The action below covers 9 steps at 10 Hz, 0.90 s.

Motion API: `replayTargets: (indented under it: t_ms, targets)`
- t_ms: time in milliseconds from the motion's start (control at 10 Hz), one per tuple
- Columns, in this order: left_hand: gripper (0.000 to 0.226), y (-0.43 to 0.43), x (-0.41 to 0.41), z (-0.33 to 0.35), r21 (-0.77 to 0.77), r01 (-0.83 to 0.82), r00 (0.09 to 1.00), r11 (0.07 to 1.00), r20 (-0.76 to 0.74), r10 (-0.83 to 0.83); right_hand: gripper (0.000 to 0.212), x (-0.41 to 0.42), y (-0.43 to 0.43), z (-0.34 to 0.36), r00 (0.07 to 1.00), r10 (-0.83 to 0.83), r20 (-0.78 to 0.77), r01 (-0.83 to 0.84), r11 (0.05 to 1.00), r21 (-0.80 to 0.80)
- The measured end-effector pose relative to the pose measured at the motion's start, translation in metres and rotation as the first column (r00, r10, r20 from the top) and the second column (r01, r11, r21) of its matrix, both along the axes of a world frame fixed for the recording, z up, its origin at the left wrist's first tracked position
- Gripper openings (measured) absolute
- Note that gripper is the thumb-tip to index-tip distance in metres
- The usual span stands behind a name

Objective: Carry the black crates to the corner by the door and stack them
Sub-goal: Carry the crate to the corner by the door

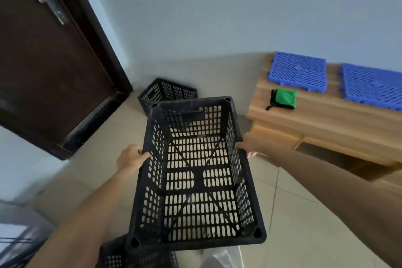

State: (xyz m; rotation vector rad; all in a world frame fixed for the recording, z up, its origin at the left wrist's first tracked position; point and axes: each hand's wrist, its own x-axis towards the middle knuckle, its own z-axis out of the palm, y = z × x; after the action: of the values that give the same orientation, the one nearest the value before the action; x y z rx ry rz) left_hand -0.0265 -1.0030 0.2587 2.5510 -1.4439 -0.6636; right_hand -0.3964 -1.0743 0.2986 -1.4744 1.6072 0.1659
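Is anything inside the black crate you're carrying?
No, the floor shows through the perforated black plastic crate held by both hands.

Both forearms are bare, no sleeves showing; left hand [130,159] and right hand [250,146] ungloved.

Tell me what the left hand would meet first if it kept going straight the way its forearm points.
The left hand grips the held crate and points up-right towards the corner. Beyond that crate, the black crate on the floor seems first in line, though depth is unclear.
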Motion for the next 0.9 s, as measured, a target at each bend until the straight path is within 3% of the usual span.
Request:
replayTargets:
  t_ms: [100, 300, 500, 600, 800, 900]
  targets:
    - [0.024, -0.06, 0.025, 0.004, 0.075, 0.022, 1.0, 0.997, 0.009, -0.023, 0.025, 0.029, -0.066, -0.002, 1.0, 0.0, -0.016, 0.001, 0.998, 0.07]
    - [0.025, -0.178, 0.073, 0.014, 0.134, -0.025, 1.0, 0.991, 0.01, 0.023, 0.037, 0.079, -0.2, -0.011, 0.997, -0.044, 0.068, 0.037, 0.995, 0.092]
    - [0.022, -0.282, 0.096, 0.003, 0.154, -0.127, 0.988, 0.98, -0.064, 0.138, 0.042, 0.113, -0.319, -0.039, 0.996, -0.031, 0.089, 0.019, 0.991, 0.132]
    - [0.025, -0.334, 0.108, 0.003, 0.154, -0.087, 0.994, 0.984, -0.056, 0.096, 0.045, 0.131, -0.389, -0.054, 0.994, -0.01, 0.107, -0.008, 0.987, 0.16]
    - [0.032, -0.441, 0.145, -0.01, 0.17, -0.175, 0.977, 0.97, -0.091, 0.192, 0.033, 0.164, -0.531, -0.07, 0.991, 0.028, 0.129, -0.055, 0.975, 0.215]
    - [0.031, -0.493, 0.146, 0.001, 0.116, -0.204, 0.97, 0.972, -0.106, 0.217, 0.036, 0.183, -0.597, -0.078, 0.99, 0.047, 0.133, -0.066, 0.987, 0.145]
